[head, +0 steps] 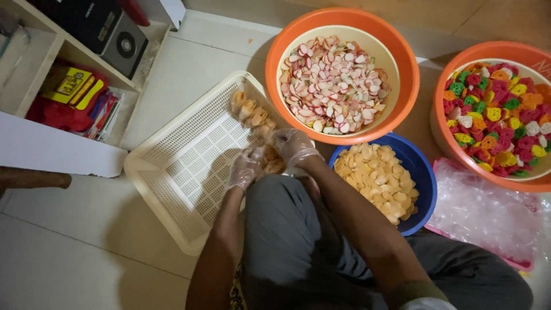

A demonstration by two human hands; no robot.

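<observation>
My left hand (244, 168) and my right hand (294, 146) both wear thin clear gloves and meet over the near right edge of a cream perforated tray (183, 172) on the floor. Between them they hold a cluster of pale yellow crackers (271, 161). A short row of the same yellow crackers (251, 112) lies along the tray's right side. A blue bowl (422, 172) filled with yellow crackers sits just right of my right forearm. My grey-clad knee rises under both forearms.
An orange basin (396, 51) holds a cream bowl of pink-and-white crackers. Another orange basin (442, 129) at the right holds mixed coloured crackers. Clear plastic bags (488, 215) lie below it. A white shelf unit (51, 149) with packets stands at the left.
</observation>
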